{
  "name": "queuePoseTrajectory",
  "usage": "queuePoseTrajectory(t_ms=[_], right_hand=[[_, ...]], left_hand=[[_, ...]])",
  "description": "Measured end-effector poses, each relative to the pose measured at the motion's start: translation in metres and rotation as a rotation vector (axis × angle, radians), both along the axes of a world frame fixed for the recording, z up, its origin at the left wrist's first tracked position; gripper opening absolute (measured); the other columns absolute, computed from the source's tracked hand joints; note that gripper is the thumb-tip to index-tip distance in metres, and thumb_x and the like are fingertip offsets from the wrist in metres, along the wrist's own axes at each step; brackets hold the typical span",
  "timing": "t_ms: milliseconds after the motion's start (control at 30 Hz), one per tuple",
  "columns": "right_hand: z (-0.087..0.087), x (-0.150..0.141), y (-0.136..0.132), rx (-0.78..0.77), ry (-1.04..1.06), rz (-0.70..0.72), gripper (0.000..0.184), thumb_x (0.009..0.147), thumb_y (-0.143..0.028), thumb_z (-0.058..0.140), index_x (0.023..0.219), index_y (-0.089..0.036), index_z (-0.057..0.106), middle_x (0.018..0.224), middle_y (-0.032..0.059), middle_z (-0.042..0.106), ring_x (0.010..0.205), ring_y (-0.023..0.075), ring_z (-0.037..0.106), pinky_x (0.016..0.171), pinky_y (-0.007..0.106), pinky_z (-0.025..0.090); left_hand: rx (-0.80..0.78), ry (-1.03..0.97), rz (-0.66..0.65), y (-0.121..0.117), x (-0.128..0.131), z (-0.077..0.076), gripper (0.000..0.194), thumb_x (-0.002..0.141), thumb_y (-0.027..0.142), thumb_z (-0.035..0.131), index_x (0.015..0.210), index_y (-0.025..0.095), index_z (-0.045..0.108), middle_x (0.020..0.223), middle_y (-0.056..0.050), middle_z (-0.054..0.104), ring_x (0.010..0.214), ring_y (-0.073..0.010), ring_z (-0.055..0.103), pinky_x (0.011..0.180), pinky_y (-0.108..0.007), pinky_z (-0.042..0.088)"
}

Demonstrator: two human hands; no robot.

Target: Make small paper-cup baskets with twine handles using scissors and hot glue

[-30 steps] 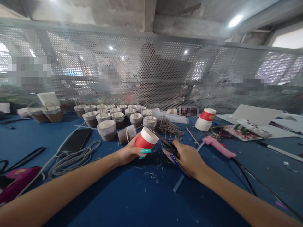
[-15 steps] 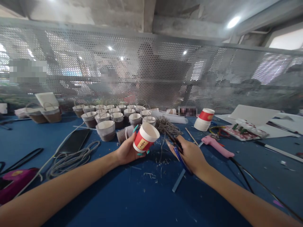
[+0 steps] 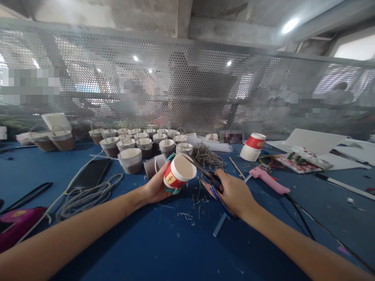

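A red and white paper cup (image 3: pixel 175 177) is gripped in my left hand (image 3: pixel 156 186), its open mouth tilted toward the right. My right hand (image 3: pixel 234 192) is closed around a pair of scissors (image 3: pixel 215 189) with blue on the handles. The dark blades point up and left, and their tips lie at the cup's rim; whether they touch the paper I cannot tell. Just behind my left hand lies a spool of grey cord (image 3: pixel 154 166) on its side. A tangle of grey-brown twine (image 3: pixel 207 156) sits behind the scissors.
Several cord-wrapped cups with handles (image 3: pixel 130 160) stand behind my left hand. To the right are a stack of paper cups (image 3: pixel 252 147) and a pink glue gun (image 3: pixel 269 181) with its cable. A phone (image 3: pixel 91 173) and coiled cord (image 3: pixel 84 201) lie left. A perforated metal screen (image 3: pixel 202 89) closes the back.
The scissors have moved up and left, so their blades now reach the cup's rim. My left hand has turned the cup so its mouth faces more to the right and toward me.
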State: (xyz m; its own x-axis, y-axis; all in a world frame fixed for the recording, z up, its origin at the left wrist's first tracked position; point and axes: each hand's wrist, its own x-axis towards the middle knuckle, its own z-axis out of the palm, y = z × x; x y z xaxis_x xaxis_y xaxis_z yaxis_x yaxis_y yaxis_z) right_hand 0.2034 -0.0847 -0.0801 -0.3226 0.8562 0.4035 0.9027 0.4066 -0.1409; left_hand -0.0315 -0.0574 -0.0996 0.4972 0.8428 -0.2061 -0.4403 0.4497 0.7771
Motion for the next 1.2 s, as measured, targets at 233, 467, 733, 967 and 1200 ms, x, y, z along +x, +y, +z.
queuePoseTrajectory(t_ms=[233,467,733,967,1200], right_hand=[[-0.0012,0.0009,0.0000,0.040,-0.019,-0.005,0.033,0.082,-0.050,0.040,0.083,-0.018,0.047,0.070,0.0041,0.060,0.061,0.0182,0.057,0.050,0.024,0.024],[0.0020,-0.0022,-0.0049,-0.023,-0.049,0.022,0.032,0.086,-0.050,0.035,0.083,-0.019,0.045,0.072,0.0039,0.061,0.062,0.0182,0.058,0.050,0.024,0.023],[0.0066,-0.0023,-0.0069,-0.014,-0.062,0.049,0.038,0.087,-0.054,0.029,0.081,-0.020,0.044,0.069,0.0041,0.061,0.059,0.0174,0.057,0.050,0.024,0.023],[-0.0003,-0.0016,-0.0040,-0.027,-0.103,0.058,0.036,0.088,-0.050,0.031,0.088,-0.018,0.045,0.073,0.0066,0.062,0.059,0.0183,0.057,0.049,0.025,0.022],[0.0037,-0.0022,-0.0073,0.029,-0.091,0.077,0.039,0.087,-0.053,0.027,0.084,-0.019,0.045,0.069,0.0061,0.062,0.054,0.0167,0.054,0.049,0.025,0.021]], left_hand=[[-0.025,-0.001,0.011,0.0005,0.0003,-0.0012,0.051,0.085,0.059,0.035,0.090,0.014,0.059,0.069,-0.006,0.065,0.058,-0.0153,0.062,0.049,-0.023,0.048],[0.095,-0.025,-0.060,0.0016,-0.0006,-0.0066,0.050,0.083,0.058,0.041,0.092,0.012,0.058,0.070,-0.007,0.064,0.057,-0.0151,0.061,0.047,-0.023,0.045],[0.059,-0.008,-0.026,0.0007,-0.0012,-0.0055,0.048,0.082,0.059,0.042,0.090,0.015,0.060,0.070,-0.006,0.063,0.059,-0.0155,0.061,0.048,-0.023,0.045],[0.082,0.010,-0.012,-0.0017,-0.0002,-0.0028,0.047,0.083,0.058,0.041,0.091,0.015,0.060,0.068,-0.005,0.062,0.057,-0.0155,0.060,0.046,-0.023,0.045],[0.145,0.017,-0.033,-0.0032,0.0012,-0.0033,0.046,0.084,0.057,0.040,0.093,0.016,0.059,0.068,-0.005,0.062,0.054,-0.0141,0.059,0.045,-0.023,0.043]])
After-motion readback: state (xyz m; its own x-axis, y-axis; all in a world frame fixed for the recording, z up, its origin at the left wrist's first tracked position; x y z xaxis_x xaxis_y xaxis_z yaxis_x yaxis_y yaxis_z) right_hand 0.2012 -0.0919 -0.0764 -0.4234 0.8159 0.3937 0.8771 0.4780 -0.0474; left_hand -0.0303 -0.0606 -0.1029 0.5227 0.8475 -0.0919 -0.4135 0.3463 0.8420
